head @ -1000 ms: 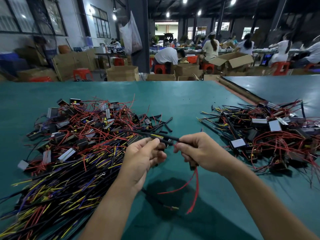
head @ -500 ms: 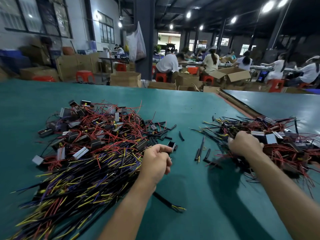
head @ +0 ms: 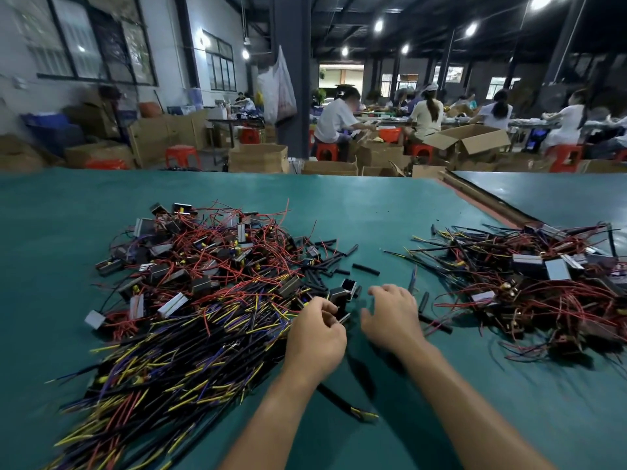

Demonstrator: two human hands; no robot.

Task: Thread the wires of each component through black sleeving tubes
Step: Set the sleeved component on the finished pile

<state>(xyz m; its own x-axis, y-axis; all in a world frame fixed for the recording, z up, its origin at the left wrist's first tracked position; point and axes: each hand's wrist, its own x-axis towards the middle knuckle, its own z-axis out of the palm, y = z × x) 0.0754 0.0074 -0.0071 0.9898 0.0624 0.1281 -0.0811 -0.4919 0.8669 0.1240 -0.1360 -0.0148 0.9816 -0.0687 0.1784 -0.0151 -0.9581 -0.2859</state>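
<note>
The left pile (head: 203,300) lies at 9 o'clock from the hands. At its far side, black components are tangled with red wires. Sleeved leads with yellow and purple tips fan toward 7 o'clock. Loose tubes (head: 365,269), short and black, lie scattered on the green table (head: 373,205) at 12 o'clock from the hands, just beside the pile's right edge.

The left hand (head: 315,337) sits at the pile's right edge. Its fingers are curled, with thumb and forefinger pinching a black component (head: 342,295) at its near end. A black sleeved lead (head: 339,400) with yellow tips runs out from beneath the left wrist toward 5 o'clock and lies on the table.

The right hand (head: 393,317) is at 3 o'clock from the left hand, close beside it and not touching it. Its fingers are spread and loosely bent, gripping nothing. The fingertips are near the component.

The right pile (head: 526,283) lies at 3 o'clock from the right hand, well apart from the left pile. It consists of components with red wires and black sleeved leads.
</note>
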